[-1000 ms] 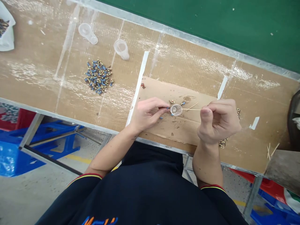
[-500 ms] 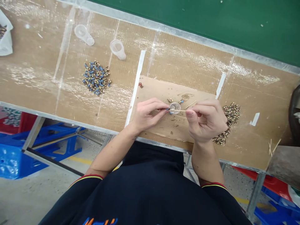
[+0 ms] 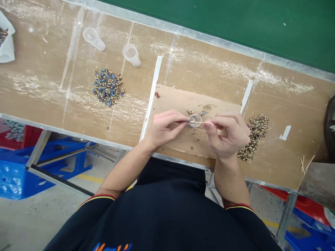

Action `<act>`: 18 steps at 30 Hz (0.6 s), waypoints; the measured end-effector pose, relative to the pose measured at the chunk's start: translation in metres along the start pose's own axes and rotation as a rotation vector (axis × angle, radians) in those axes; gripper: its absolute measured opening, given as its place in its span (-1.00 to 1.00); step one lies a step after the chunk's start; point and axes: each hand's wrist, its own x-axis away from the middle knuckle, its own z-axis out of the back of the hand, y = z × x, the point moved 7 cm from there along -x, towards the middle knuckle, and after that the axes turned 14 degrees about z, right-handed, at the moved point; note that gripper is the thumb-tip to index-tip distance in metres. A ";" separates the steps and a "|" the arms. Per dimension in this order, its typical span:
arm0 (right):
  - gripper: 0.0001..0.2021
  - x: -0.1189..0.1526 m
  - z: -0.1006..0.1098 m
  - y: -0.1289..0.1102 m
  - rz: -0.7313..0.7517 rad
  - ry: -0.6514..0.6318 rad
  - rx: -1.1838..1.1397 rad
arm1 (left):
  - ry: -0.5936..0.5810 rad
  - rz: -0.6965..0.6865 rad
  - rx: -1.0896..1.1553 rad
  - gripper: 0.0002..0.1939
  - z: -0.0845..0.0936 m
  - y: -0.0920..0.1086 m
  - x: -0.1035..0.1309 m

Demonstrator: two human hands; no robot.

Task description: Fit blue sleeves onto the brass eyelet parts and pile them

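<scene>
Between its thumb and fingertips, my left hand (image 3: 167,127) pinches a small blue piece (image 3: 187,121). A thin wooden stick (image 3: 196,122) is gripped by my right hand (image 3: 227,134), and its tip reaches the blue piece. Under the stick stands a small clear cup (image 3: 194,118) on the brown cardboard sheet (image 3: 178,97). Just beyond the cup lie a small brown and cream piece (image 3: 190,112) and another blue piece (image 3: 202,113). A heap of brown and cream pieces (image 3: 258,134) is partly hidden behind my right hand.
A pile of blue and cream pieces (image 3: 108,87) lies left of the sheet. Two clear cups (image 3: 131,53) lie behind it. A small red piece (image 3: 157,94) rests on the sheet's left corner. Loose sticks (image 3: 303,164) are at the far right, beside a white tape scrap (image 3: 286,132).
My right hand has shifted slightly left with the stick, whose exposed part between the hands looks shorter. My left hand has stayed in place.
</scene>
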 end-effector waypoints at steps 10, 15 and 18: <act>-0.73 0.000 0.001 0.000 0.016 0.023 -0.028 | 0.010 -0.040 0.032 -0.94 0.001 0.005 -0.001; -0.78 -0.003 0.019 0.014 -0.001 0.079 -0.032 | 0.022 -0.039 0.042 -0.98 0.002 0.005 -0.002; -0.86 -0.001 0.007 0.023 -0.016 -0.124 -0.097 | 0.012 -0.017 0.067 -0.98 0.002 0.002 -0.002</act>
